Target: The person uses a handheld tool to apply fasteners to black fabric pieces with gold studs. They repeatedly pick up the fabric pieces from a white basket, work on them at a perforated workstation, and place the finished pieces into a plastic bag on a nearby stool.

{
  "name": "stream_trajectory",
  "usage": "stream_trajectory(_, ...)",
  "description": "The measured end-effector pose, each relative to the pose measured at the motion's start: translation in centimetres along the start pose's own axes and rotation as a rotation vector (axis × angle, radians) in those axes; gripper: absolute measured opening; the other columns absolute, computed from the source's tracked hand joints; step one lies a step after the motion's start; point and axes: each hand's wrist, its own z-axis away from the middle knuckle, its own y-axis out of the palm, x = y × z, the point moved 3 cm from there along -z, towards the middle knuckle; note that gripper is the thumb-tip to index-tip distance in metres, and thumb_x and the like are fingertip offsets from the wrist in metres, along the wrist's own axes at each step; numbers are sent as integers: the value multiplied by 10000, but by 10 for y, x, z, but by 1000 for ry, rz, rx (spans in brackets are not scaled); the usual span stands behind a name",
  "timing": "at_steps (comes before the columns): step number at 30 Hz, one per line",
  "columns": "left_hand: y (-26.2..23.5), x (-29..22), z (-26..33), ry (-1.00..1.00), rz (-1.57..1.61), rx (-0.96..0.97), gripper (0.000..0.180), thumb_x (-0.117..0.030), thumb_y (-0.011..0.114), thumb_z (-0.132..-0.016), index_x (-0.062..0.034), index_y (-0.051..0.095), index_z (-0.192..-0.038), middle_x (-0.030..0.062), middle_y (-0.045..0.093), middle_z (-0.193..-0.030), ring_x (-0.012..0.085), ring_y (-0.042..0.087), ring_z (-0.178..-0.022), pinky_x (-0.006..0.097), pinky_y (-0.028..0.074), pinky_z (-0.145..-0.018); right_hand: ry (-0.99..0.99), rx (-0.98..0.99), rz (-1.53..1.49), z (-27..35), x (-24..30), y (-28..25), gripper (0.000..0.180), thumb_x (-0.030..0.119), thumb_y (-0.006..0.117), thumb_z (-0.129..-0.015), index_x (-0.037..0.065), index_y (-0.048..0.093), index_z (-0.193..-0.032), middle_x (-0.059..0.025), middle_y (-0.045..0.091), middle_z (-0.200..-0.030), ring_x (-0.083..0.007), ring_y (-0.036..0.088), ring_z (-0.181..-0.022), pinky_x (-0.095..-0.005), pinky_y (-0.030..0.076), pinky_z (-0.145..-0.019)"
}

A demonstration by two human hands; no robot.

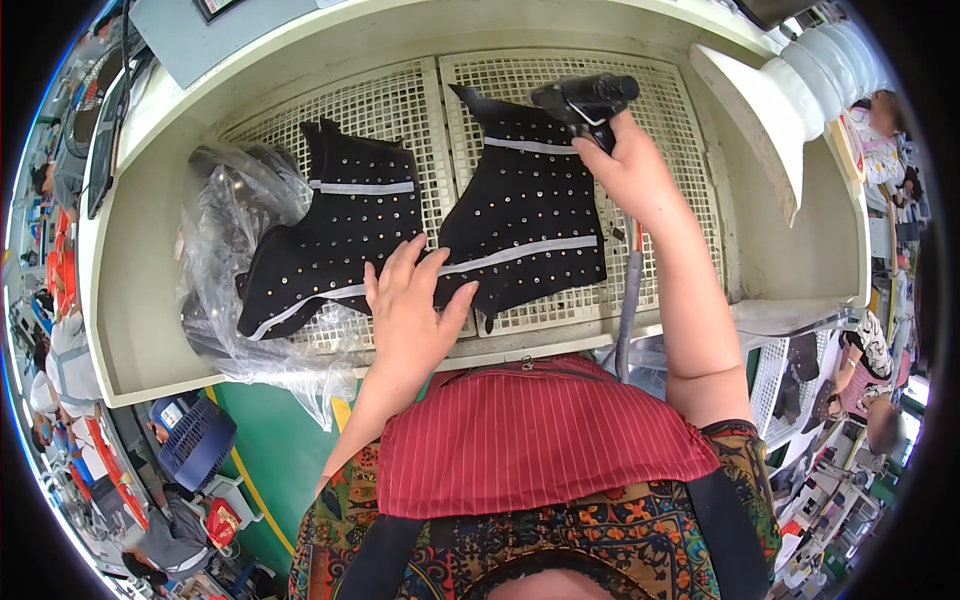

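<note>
Two black boot-shaped fabric pieces, dotted with small shiny studs and crossed by pale grey strips, lie flat side by side. My left hand (410,300) rests with fingers spread at the inner lower edge of the left piece (350,225), its fingertips near the gap between the two. My right hand (637,165) is wrapped around the grip of a black spray gun (585,100), held over the upper right edge of the right piece (525,210). The gun's nose is hard to make out against the black fabric. A grey hose (629,315) runs down beside my right forearm.
The pieces lie on cream plastic grating (650,90) inside a pale walled tray (840,240). Crumpled clear plastic bags (225,230) fill its left end. A white hood (755,125) with a ribbed duct (825,75) juts in at upper right. A blue fan (195,440) stands below left.
</note>
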Motion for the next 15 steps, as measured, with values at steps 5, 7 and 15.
stream_trajectory(5,6,-13,-13,3,-18,104,520,-386,669,-781,-50,572,-1166,182,505,-1280,346,462,-1198,548,253,-1043,85,-56,37,23,-27,-27,404,196,594,-837,-42,495,-1148,-208,644,-924,-326,633,-876,-379,477,-791)
stream_trajectory(7,10,-18,-17,-15,-50,161,550,-387,678,-771,-40,561,-1182,190,501,-1287,349,475,-1188,527,290,-1032,137,-81,65,32,-29,-38,401,199,590,-840,-39,496,-1148,-205,645,-919,-319,635,-861,-378,480,-782)
stream_trajectory(15,26,-4,-18,-36,22,162,492,-149,709,-735,-44,552,-1189,173,542,-1230,344,528,-1120,388,427,-944,160,-90,78,62,-43,-60,373,200,597,-839,-41,504,-1109,-203,641,-910,-324,633,-853,-376,479,-778)
